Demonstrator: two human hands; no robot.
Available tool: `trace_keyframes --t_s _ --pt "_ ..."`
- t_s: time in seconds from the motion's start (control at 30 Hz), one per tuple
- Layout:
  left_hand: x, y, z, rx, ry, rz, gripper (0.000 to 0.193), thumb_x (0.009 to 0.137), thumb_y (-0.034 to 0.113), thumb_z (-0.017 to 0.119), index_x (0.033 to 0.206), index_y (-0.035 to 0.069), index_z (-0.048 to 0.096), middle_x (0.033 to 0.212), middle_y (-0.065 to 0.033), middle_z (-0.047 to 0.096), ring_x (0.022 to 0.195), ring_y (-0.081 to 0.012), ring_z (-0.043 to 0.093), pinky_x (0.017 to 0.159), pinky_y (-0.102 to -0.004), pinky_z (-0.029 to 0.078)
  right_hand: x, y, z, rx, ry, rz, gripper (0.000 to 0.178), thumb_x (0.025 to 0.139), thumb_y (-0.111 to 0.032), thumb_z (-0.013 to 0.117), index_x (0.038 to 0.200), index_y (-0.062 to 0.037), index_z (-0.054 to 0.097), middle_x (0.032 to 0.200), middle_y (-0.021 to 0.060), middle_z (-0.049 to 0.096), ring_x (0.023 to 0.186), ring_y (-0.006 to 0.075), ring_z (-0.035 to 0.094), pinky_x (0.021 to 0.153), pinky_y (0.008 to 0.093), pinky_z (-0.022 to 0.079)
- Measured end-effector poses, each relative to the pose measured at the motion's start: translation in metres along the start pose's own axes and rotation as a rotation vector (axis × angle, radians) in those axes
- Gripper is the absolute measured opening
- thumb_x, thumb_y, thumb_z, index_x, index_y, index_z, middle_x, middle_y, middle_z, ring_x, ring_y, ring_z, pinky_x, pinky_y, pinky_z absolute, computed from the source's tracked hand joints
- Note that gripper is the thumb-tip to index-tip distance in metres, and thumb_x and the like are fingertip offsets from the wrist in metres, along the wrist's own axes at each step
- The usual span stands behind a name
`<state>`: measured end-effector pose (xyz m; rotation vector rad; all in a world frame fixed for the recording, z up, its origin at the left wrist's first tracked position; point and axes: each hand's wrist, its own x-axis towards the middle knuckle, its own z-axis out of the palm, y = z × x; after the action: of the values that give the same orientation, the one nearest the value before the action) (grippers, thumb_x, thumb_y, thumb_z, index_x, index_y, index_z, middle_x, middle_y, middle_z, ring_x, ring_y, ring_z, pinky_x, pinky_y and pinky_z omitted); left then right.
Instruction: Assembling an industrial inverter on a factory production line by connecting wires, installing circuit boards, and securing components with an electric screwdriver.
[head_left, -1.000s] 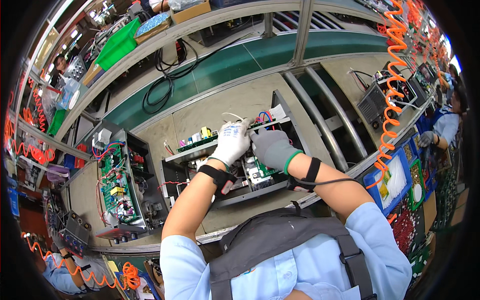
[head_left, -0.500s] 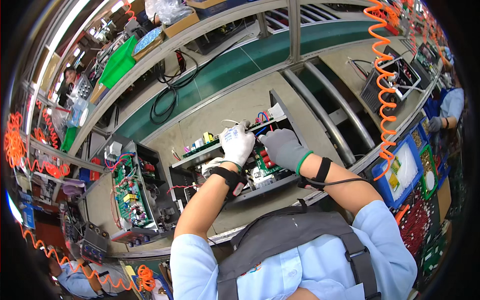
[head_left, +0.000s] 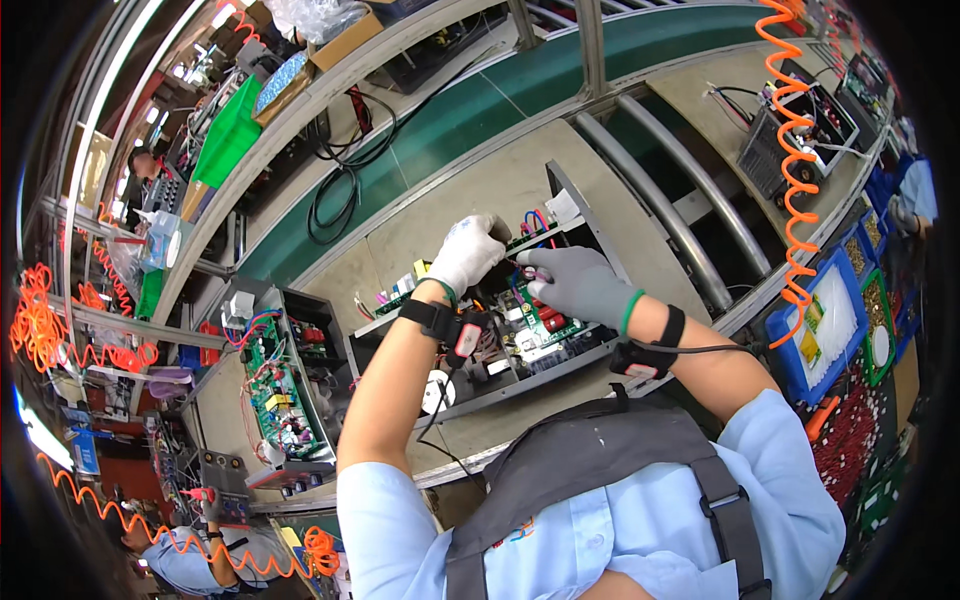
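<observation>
An open dark metal equipment case (head_left: 545,383) lies in front of me, with a green circuit board (head_left: 529,305) and red components inside. My left hand (head_left: 468,252), in a white glove, is over the far side of the case, its fingers curled; what they hold is hidden. My right hand (head_left: 582,288), in a grey glove, reaches over the right part of the case with thumb and index finger pinched close to the board. I cannot make out what is between them. Blue and red wires (head_left: 538,220) rise just beyond my hands. A white round part (head_left: 437,392) shows inside the case at left.
A second open case with a green board (head_left: 275,395) stands to the left. Metal rollers (head_left: 655,210) lie to the right, and an orange coiled hose (head_left: 795,180) hangs there. Blue parts bins (head_left: 797,375) sit at the right. Beyond the bench lies a coiled black cable (head_left: 335,205).
My left hand has drawn away from the right, and a wider gap shows between them. The white strip by its fingers is no longer visible. The white round part has come into sight.
</observation>
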<state>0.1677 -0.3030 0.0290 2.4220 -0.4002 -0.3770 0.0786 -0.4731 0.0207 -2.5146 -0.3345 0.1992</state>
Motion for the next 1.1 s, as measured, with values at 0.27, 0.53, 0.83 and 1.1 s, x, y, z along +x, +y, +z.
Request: trace_keyframes --t_s 0.27,0.53,0.83,1.1 --pt "0.001 -0.03 -0.015 0.915 0.054 0.304 0.014 0.079 0.011 0.054 0.086 0.004 0.064 0.097 -0.0176 0.061 0.093 -0.0303 0.061 0.079 -0.0432 0.049 -0.031 0.005 0.001 -0.027 -0.087 -0.318 0.054 0.082 -0.032 0.061 0.129 -0.009 0.049 0.118 0.015 0.058 0.109 0.0288 0.054 0.096 0.0408 0.041" --pt "0.035 -0.097 -0.068 0.935 0.386 0.021 0.013 0.079 0.009 0.053 0.087 0.002 0.062 0.084 -0.0166 0.065 0.079 -0.028 0.065 0.072 -0.0387 0.051 -0.031 0.005 0.016 -0.241 -0.037 -0.468 0.059 0.081 -0.03 0.062 0.131 -0.0034 0.045 0.136 0.0153 0.045 0.124 0.0309 0.044 0.102 0.0439 0.036" --pt "0.01 -0.115 -0.065 1.006 0.27 0.025 0.017 0.075 0.004 0.055 0.089 0.003 0.065 0.092 -0.0179 0.065 0.089 -0.0323 0.064 0.076 -0.0411 0.051 -0.026 0.009 0.017 -0.211 0.045 -0.414 0.061 0.076 -0.02 0.063 0.13 0.0006 0.044 0.125 0.0165 0.051 0.12 0.0323 0.046 0.1 0.0401 0.037" --pt "-0.07 -0.09 -0.096 0.686 0.521 0.301 0.011 0.072 0.008 0.055 0.081 0.003 0.059 0.089 -0.0166 0.059 0.087 -0.0351 0.057 0.076 -0.0427 0.045 -0.019 -0.037 0.052 -0.848 -0.255 -0.325 0.065 0.089 -0.033 0.047 0.142 0.0011 0.032 0.143 0.027 0.035 0.133 0.0459 0.029 0.106 0.0487 0.026"
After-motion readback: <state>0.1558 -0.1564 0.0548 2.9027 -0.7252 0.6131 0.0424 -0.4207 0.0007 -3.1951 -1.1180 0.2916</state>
